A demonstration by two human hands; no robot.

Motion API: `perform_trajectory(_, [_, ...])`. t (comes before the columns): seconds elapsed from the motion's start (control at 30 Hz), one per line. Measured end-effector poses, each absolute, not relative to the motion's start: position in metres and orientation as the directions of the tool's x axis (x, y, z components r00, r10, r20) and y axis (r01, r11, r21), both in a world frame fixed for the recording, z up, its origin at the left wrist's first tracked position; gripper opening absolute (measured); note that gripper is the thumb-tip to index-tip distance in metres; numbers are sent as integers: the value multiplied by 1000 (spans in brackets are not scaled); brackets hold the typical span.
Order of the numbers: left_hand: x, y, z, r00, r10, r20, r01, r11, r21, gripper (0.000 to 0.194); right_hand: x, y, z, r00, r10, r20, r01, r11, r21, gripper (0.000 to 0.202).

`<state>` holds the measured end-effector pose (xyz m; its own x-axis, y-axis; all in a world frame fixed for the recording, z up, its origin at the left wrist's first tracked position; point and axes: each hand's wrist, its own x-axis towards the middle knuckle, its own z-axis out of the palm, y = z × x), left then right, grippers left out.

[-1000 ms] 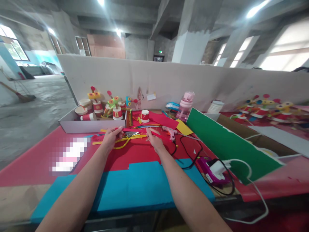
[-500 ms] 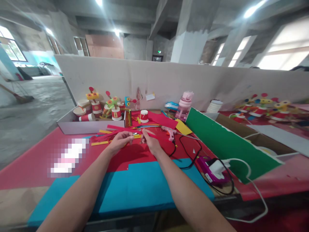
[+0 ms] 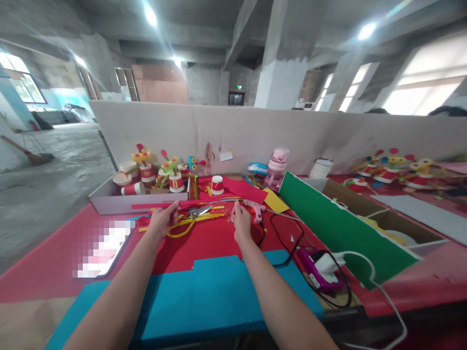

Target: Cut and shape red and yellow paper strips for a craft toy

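My left hand [image 3: 163, 221] is closed, its fingertips pinching a narrow red paper strip [image 3: 143, 206] that sticks out to the left. The strip appears to run across toward my right hand [image 3: 241, 221], whose thumb and fingers are pressed together at its far end. Between my hands, scissors [image 3: 184, 226] with yellow handles lie on the red surface, blades pointing away to the right. Yellow paper strips [image 3: 215, 215] lie beneath and behind them. Just beyond my right hand rests a pink glue gun [image 3: 255, 209].
A shallow box [image 3: 142, 206] with paper-cup figures stands at the back left; a phone [image 3: 109, 250] lies before it. Behind are a red cup [image 3: 217, 185] and a pink bottle [image 3: 278, 163]. Right are a purple power strip [image 3: 321, 272], cables and a green-sided box [image 3: 339, 228]. Blue sheets [image 3: 204, 296] cover the front.
My hands have moved apart, the left one leftward and the right one rightward. The scissors now lie in plain sight between them. The whole view has shifted slightly downward in the picture.
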<state>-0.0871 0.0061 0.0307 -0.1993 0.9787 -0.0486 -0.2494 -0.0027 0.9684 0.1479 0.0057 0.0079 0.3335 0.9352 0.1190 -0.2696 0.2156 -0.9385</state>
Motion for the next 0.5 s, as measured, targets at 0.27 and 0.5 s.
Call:
perform_trajectory(0.27, [-129, 10, 51, -17, 890, -456, -314, 428, 847, 34, 125, -10, -1, 93, 978, 184, -142, 196, -970, 44])
perform_trajectory(0.5, [-71, -18, 31, -211, 972, 100, 120, -76, 990, 37, 150, 50, 21, -51, 929, 366, 600, 321, -733, 22])
